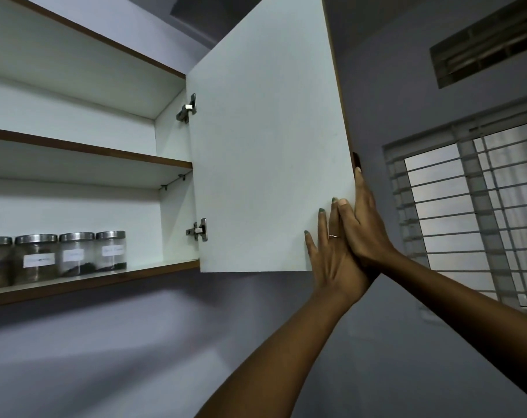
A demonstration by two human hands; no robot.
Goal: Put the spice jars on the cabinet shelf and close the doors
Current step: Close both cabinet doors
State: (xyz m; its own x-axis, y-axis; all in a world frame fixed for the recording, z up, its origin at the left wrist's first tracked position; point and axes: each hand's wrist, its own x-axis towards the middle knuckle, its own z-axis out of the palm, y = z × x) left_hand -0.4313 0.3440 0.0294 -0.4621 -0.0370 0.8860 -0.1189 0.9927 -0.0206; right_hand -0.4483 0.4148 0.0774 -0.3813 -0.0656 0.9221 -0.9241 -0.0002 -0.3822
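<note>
Four spice jars with shiny lids stand in a row on the bottom shelf of the cabinet. The white door on the right side is wide open. Both hands are at its outer bottom corner. The left hand lies flat on the inside of the door, fingers straight and a little spread. The right hand holds the door's edge, thumb in front. A window with bars is close by.
</note>
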